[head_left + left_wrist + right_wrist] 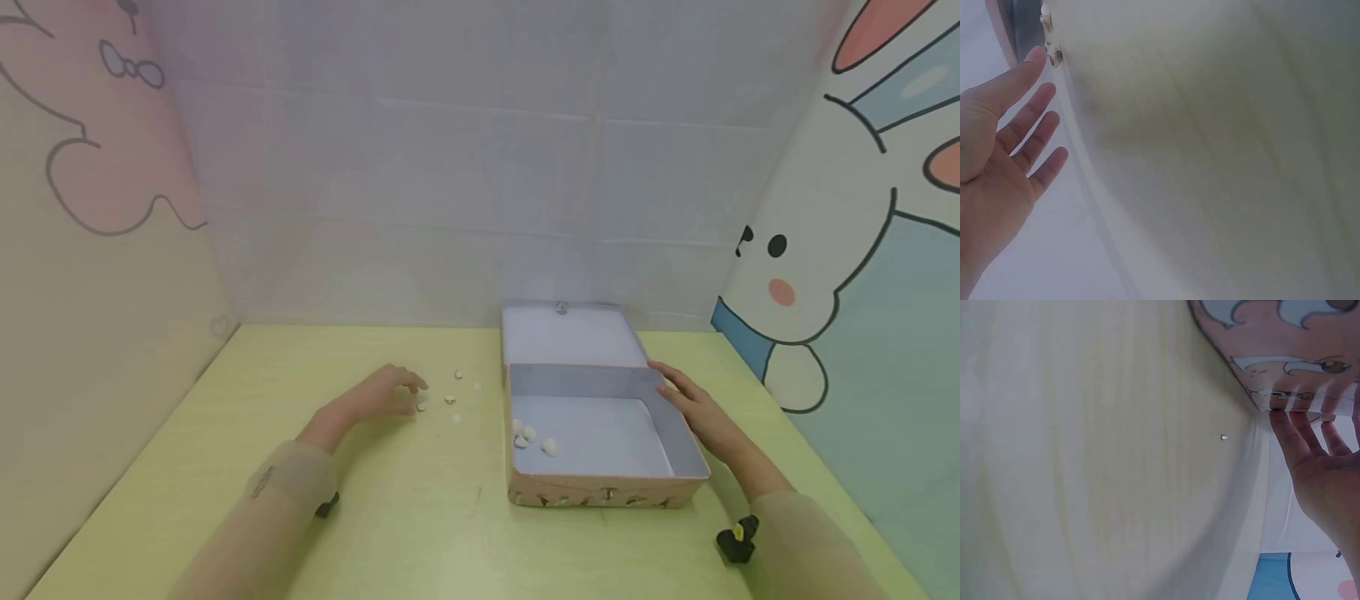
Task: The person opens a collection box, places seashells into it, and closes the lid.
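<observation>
My left hand [378,393] hovers low over the table beside a few small white shells [450,400], its fingers loosely bent and holding nothing. In the left wrist view, the thumb of the left hand [1004,131] overlaps the view of the shells [1054,54]; I cannot tell whether they touch. A shallow suitcase-style box [611,492] stands with its lid [573,333] tipped back. Several more shells [550,447] lie inside, at its left end. My right hand [701,414] rests on the box's right side; straight fingers touch the patterned outer wall [1297,337].
A pale yellow table [405,533] carries everything. A tiny white bit [1224,437] lies on it near the box's right side. Behind hangs a white sheet [450,183]; cartoon panels flank it, one with a rabbit [832,225]. Dark wrist devices [737,542] sit at both forearms.
</observation>
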Demonstrator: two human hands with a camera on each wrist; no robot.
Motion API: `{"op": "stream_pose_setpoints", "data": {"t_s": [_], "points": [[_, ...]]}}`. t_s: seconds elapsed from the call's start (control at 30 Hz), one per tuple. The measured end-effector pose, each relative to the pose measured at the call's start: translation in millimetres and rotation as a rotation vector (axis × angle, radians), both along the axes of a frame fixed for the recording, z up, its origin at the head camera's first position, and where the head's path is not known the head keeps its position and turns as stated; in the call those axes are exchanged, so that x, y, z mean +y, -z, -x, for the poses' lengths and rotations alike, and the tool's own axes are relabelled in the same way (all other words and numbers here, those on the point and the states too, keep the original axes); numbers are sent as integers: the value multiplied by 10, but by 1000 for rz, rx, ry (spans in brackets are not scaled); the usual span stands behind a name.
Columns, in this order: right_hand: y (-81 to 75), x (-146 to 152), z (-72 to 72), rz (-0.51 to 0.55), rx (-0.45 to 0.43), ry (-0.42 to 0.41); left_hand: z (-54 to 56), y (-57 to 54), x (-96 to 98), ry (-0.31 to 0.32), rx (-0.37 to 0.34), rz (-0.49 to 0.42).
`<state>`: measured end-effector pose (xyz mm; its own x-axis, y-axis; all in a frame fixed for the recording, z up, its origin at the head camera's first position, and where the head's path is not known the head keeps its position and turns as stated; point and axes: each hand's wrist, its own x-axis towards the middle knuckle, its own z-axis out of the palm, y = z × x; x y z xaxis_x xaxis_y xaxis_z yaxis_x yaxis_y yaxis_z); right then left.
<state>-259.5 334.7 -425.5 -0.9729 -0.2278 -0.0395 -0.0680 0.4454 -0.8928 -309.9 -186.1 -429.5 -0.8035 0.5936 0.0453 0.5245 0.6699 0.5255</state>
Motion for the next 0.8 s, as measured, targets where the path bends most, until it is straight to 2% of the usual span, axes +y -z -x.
{"op": "stream_pose_setpoints", "data": {"t_s": [0.23,0.5,0.8], "points": [[1,10,10,9,7,-1,52,-3,49,7,-16,20],[6,19,8,22,0,-4,107,9,70,56,-16,20],[1,23,4,19,0,1,103,-5,91,70,-25,42]]}}
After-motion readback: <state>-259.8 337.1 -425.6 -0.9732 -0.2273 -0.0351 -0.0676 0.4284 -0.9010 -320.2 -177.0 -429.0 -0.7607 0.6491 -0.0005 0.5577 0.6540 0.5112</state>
